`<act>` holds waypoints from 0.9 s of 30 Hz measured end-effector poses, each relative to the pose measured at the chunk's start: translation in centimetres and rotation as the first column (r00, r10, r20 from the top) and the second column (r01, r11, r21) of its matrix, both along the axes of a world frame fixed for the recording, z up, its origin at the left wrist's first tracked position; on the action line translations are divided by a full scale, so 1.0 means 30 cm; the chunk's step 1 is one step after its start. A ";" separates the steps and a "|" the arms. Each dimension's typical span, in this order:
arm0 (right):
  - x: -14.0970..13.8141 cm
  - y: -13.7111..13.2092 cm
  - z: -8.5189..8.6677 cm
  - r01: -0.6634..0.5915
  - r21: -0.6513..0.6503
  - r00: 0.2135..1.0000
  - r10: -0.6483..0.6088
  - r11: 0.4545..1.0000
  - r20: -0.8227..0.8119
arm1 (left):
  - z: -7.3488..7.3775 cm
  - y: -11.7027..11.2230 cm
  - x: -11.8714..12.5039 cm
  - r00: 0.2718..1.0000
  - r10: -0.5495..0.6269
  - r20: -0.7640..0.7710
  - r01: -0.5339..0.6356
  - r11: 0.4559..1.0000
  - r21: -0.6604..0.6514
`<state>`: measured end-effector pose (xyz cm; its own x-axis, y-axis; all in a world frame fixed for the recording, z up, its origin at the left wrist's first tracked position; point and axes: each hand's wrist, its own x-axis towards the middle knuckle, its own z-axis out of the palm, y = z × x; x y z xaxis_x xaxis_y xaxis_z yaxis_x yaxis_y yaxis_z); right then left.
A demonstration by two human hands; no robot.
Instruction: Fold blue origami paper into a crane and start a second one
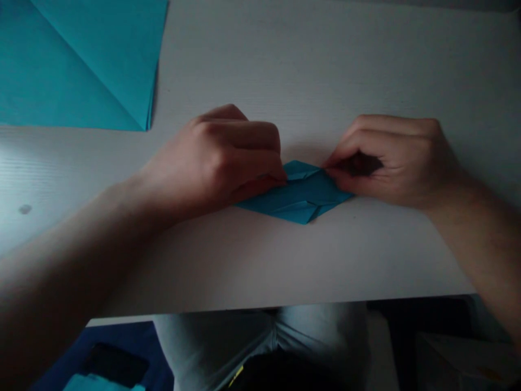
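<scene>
- The folded blue paper (303,191) is lying on the worktop (285,266), closer to the near edge than the far one, its points facing left and right
- The left hand (232,157) is curling nearly closed, thumb and fingertips pinching the upper flap, probably steadying the paper
- The right hand (394,157) is pinching the upper right edge between thumb and finger, a gap showing behind the tips, likely for fine control
- Larger blue sheets (101,65) are resting towards the far left, perhaps leaving working room
- No brand, label or writing is showing legibly
</scene>
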<state>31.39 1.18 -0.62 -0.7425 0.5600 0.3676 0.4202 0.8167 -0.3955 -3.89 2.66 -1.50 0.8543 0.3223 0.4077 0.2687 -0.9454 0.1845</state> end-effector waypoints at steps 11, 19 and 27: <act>-0.009 -0.010 -0.016 -0.008 -0.060 0.999 0.005 0.998 -0.046 | 0.038 -0.020 0.029 0.984 0.089 -0.153 -0.106 0.989 -0.102; 0.000 0.003 -0.027 -0.094 0.120 0.996 0.093 0.988 0.016 | 0.068 -0.027 0.048 0.969 0.100 -0.227 -0.124 0.988 -0.093; 0.011 0.007 -0.022 -0.089 0.193 0.994 0.076 0.977 0.072 | 0.054 -0.017 0.045 0.963 0.113 -0.246 -0.132 0.989 -0.062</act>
